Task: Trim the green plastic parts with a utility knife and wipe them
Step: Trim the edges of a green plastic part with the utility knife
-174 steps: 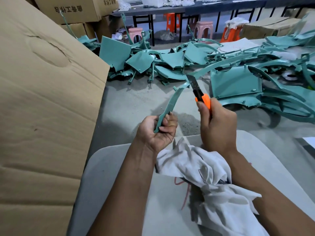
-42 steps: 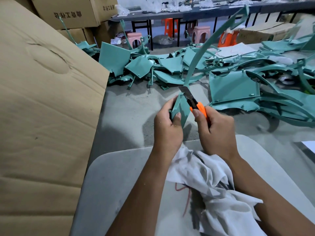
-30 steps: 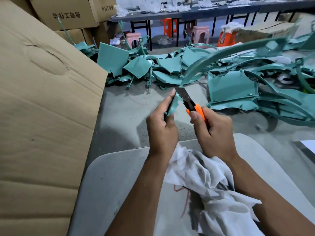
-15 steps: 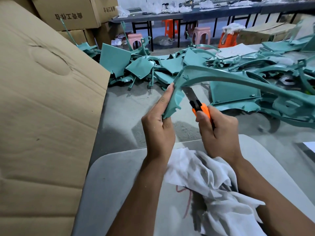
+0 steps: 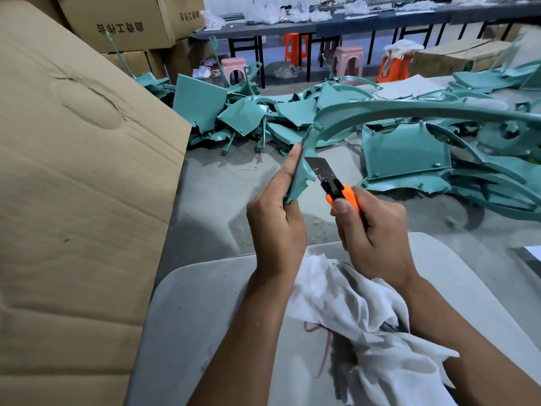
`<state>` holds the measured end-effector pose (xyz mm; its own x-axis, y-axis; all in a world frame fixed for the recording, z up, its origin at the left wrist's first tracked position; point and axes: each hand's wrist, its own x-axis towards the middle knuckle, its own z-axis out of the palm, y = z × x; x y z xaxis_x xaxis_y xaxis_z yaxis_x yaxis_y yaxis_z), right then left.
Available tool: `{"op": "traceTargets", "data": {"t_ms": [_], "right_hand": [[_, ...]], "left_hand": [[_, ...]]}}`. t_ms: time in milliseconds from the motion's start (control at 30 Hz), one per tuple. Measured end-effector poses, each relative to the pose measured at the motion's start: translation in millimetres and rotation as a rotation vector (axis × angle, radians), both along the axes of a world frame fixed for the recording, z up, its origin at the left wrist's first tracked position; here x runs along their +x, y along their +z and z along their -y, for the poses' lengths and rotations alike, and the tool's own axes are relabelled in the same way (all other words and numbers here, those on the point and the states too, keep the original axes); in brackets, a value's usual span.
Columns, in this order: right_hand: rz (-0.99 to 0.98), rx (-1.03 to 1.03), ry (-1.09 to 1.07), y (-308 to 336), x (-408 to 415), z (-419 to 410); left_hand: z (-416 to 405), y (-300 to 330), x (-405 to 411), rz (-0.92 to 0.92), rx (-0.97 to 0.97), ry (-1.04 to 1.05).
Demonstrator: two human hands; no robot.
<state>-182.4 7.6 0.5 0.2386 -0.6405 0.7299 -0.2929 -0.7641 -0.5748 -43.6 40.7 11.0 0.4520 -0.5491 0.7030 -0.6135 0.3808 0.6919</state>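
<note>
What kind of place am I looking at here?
Most likely a small factory or finishing workshop: a big heap of green plastic parts covers the floor, stacked cardboard boxes stand at the back, and a long worktable with plastic stools runs behind.

The curved green part [image 5: 380, 111] is smooth plastic with a soft sheen. The knife [image 5: 330, 183] has a scratched, dull metal blade and a glossy orange plastic handle. The white cloth [image 5: 366, 323] is crumpled and matt. The cardboard box [image 5: 82, 171] is matt, dented paperboard. The floor [image 5: 210, 200] looks rough grey concrete.
</note>
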Motion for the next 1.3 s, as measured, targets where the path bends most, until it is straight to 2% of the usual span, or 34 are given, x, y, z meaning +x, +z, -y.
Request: {"op": "traceTargets", "data": {"t_ms": [200,467,700,800,867,1000,1133,1300], "right_hand": [[0.026,-0.054,-0.09,0,-1,3],[-0.076,-0.094,-0.186,-2,-4,13],[-0.105,-0.072,-0.029,0,-7,14],[-0.013,-0.094,0.005,1,-8,9],[0.039,-0.117,-0.063,2,-6,6],[0.024,-0.09,-0.253,0,-4,8],[0.006,-0.114,-0.237,-2,1,5],[-0.05,-0.052,-0.194,-4,7,5]], "left_hand": [[-5,3,-2,0.104,0.124,0.199],[-5,5,-5,0.23,0.156,0.231],[-4,0,-2,0.198,0.148,0.225],[-2,-1,-1,0.095,0.125,0.138],[1,-3,1,-0.076,0.092,-0.01],[5,-2,-1,-0.42,0.052,-0.298],[7,-6,-7,-0.45,0.054,-0.35],[7,-7,-14,-0.378,0.085,-0.388]]}}
